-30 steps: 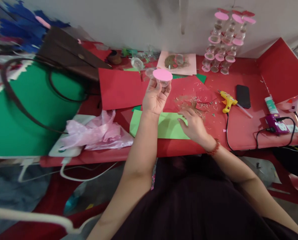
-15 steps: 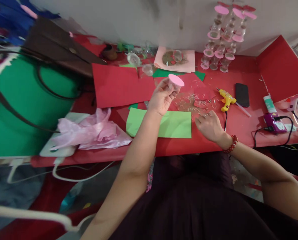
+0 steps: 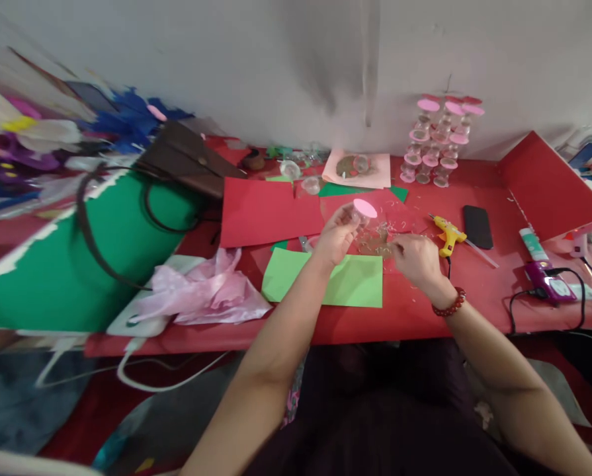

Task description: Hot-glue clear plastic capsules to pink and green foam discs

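Note:
My left hand [image 3: 336, 237] grips a small clear plastic cup with a pink paper disc [image 3: 365, 208] on its wide end, held up above the table and slightly tilted. To its right, my right hand [image 3: 417, 260] is closed, its fingers drawn together over a brown patch strewn with pale glue strands [image 3: 372, 243]. Whatever sits in those fingertips, if anything, is too small to make out. A yellow glue gun [image 3: 448, 236] lies to the right of my right hand. Below my left hand is a light green paper sheet [image 3: 358, 285], partly covered by my forearm.
Stacked clear cups with pink discs [image 3: 430, 142] stand by the wall. Right of the glue gun are a black phone [image 3: 477, 227] and a purple power adapter [image 3: 548, 283]. Red card [image 3: 263, 213], a pink plastic bag [image 3: 209, 291] and a brown bag [image 3: 176, 155] occupy the left.
My right hand has moved closer to my left, above the glue strands. My left hand still holds the cup. The camera view has tilted up, showing more wall.

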{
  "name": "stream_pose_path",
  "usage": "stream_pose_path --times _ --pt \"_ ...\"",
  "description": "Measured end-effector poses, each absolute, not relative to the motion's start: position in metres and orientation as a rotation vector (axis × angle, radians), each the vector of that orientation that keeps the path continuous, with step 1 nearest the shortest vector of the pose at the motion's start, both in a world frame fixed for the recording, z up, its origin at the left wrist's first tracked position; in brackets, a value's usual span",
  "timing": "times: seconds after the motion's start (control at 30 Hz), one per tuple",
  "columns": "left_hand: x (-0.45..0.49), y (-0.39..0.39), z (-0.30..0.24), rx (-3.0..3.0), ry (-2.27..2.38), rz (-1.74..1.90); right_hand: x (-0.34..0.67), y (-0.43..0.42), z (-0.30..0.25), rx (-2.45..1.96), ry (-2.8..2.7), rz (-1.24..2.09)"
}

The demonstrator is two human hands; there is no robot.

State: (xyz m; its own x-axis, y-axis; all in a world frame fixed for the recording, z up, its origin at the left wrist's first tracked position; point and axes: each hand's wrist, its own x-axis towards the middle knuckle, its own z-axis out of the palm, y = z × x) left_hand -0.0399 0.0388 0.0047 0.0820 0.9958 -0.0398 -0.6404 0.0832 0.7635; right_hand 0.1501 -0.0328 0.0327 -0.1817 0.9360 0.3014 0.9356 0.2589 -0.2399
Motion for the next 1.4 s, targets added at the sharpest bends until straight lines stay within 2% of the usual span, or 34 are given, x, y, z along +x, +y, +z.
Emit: stream_pose_path --times 0.13,0.23,0.37,0.43,0.6,0.8,1.17,1.4 --pt "-0.029 0.035 0.009 0.630 0.749 1.322 0.151 -0.022 0.029 -1.477 -1.872 0.172" --pt "-0.018 0.030 0.015 0.680 0.813 1.300 0.169 -0.015 0.036 -1.514 -1.821 0.321" --pt "0.000 0.027 0.019 0.770 0.862 1.379 0.193 0.001 0.050 -1.370 -1.870 0.288" --pt "0.008 0.026 0.018 0.827 0.889 1.425 0.197 0.011 0.052 -1.274 -1.860 0.374" --pt "0.014 0.028 0.007 1.020 0.944 1.477 0.188 0.024 0.032 -1.170 -1.745 0.647" --pt "0.009 0.023 -0.001 1.048 0.966 1.393 0.185 0.013 0.011 -1.171 -1.690 0.641" --pt "0.007 0.020 -0.008 1.064 0.908 1.376 0.185 0.008 0.016 -1.119 -1.665 0.652" --pt "0.004 0.024 -0.013 0.974 0.805 1.316 0.183 0.004 0.017 -0.995 -1.737 0.455"
